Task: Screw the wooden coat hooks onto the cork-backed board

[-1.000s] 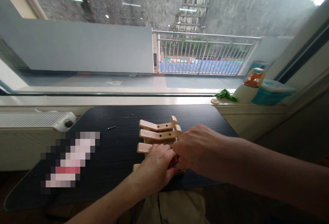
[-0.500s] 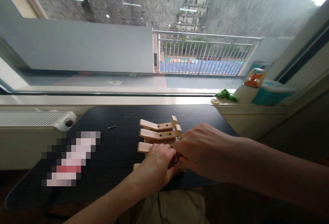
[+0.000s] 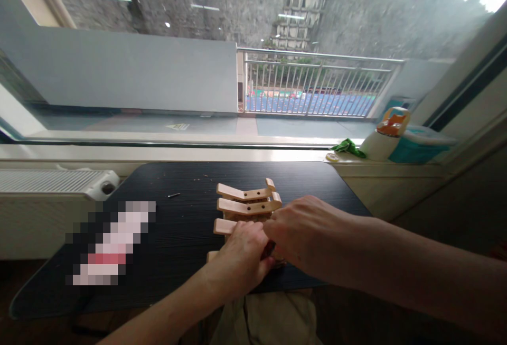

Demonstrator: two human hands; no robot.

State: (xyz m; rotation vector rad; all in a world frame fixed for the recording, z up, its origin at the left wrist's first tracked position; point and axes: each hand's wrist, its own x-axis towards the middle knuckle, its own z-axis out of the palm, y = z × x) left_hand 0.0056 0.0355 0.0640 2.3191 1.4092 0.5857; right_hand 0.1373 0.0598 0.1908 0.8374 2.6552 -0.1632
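Hooks point(image 3: 233, 205), four of pale wood, run from the middle of the worktop point(image 3: 186, 250) towards its near edge. On my feed the right hand point(image 3: 297, 229), clenched on something I cannot make out, has just closed in against the left hand point(image 3: 246, 244). That one grasps the third hook and covers most of the fourth; none has shifted, so I judge the hold firm. Outside, a yellow sign point(image 3: 177, 127) bears marks too small to read. One metal pin point(image 3: 174, 195) lies towards the worktop's far left corner.
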